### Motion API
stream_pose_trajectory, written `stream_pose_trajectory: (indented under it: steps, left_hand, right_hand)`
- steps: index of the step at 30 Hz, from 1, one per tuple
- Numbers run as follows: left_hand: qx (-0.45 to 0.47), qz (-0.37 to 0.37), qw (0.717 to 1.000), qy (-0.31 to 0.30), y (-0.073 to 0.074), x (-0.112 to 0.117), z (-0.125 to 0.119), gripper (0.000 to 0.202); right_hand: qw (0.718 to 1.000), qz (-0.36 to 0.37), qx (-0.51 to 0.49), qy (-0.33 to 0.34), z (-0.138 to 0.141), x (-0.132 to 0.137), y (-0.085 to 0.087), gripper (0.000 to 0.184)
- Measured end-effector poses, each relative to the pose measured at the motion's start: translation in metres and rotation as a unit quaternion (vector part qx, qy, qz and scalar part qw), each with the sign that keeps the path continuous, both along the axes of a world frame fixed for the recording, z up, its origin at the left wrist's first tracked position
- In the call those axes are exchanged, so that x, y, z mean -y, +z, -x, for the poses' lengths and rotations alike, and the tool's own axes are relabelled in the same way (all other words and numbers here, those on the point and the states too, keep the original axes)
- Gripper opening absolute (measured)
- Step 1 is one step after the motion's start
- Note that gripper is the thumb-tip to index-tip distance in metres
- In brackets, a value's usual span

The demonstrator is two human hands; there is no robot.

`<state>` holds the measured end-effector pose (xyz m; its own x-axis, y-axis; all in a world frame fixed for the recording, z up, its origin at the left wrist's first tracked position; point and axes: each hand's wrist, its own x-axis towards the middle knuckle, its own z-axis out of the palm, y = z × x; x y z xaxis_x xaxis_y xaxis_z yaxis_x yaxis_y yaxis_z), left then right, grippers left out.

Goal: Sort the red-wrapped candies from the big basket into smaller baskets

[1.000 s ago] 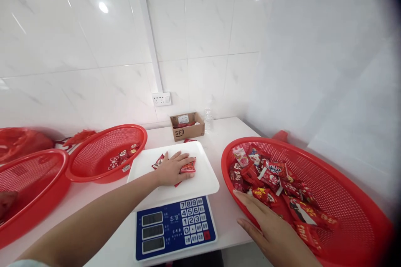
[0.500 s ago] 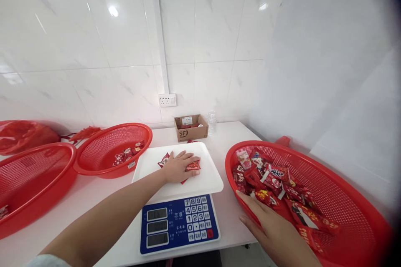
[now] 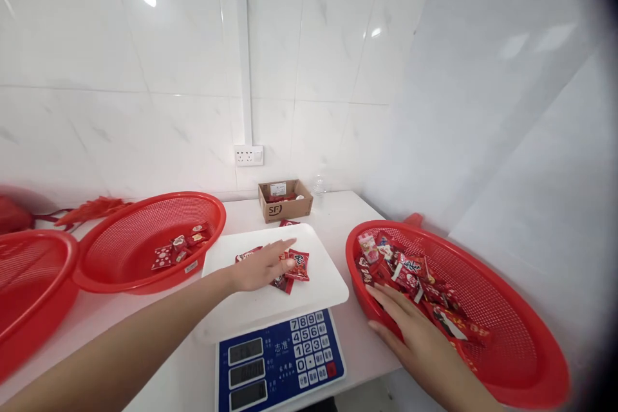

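Head view, left fingers point(image 3: 275, 256) open over half-hidden packets point(image 3: 297, 265), right fingers point(image 3: 389, 301) open at basket point(image 3: 533, 373)

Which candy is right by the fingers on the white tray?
Find the blue digital scale with a white tray on top. On the tray, look past the fingertips of the left hand. The red candy packet there lies furthest right of all the packets on the tray.

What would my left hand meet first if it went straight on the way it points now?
Probably the far right edge of the white tray. The left hand points just above the red candy packet, though depth is unclear, so it might touch that packet first.
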<state>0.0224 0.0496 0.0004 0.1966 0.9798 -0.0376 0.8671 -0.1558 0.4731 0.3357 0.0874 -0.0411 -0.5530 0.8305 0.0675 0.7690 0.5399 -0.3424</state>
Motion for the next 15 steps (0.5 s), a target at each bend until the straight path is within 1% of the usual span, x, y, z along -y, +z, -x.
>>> stream_pose_trajectory:
  steps: [3, 5, 8, 9, 11, 13, 15]
  left_hand:
    - [0.045, -0.004, 0.996, 0.071, 0.005, 0.012, 0.021, 0.058]
    - [0.029, 0.000, 0.995, 0.096, 0.002, 0.019, 0.034, 0.053]
    - [-0.039, -0.005, 0.997, 0.063, -0.012, 0.030, 0.045, 0.046]
    - [-0.054, -0.008, 0.997, 0.050, -0.017, 0.034, 0.046, 0.046]
    - [-0.065, -0.006, 0.997, 0.045, -0.025, 0.041, 0.046, 0.049]
    - [-0.062, 0.005, 0.997, 0.054, -0.029, 0.046, 0.043, 0.053]
    - [-0.064, 0.006, 0.996, 0.056, -0.029, 0.048, 0.038, 0.055]
  right_hand:
    - [0.999, 0.006, -0.012, 0.032, 0.030, 0.005, 0.014, 0.053]
    - [0.997, 0.027, -0.016, 0.073, 0.056, 0.004, 0.022, 0.050]
    - [0.991, 0.051, -0.026, 0.121, 0.093, -0.002, 0.028, 0.047]
    - [0.990, 0.056, -0.025, 0.129, 0.103, -0.005, 0.028, 0.047]
    - [0.989, 0.061, -0.018, 0.134, 0.120, -0.010, 0.025, 0.048]
    - [0.988, 0.058, -0.017, 0.139, 0.132, -0.013, 0.020, 0.048]
    - [0.984, 0.057, -0.029, 0.163, 0.141, -0.013, 0.016, 0.048]
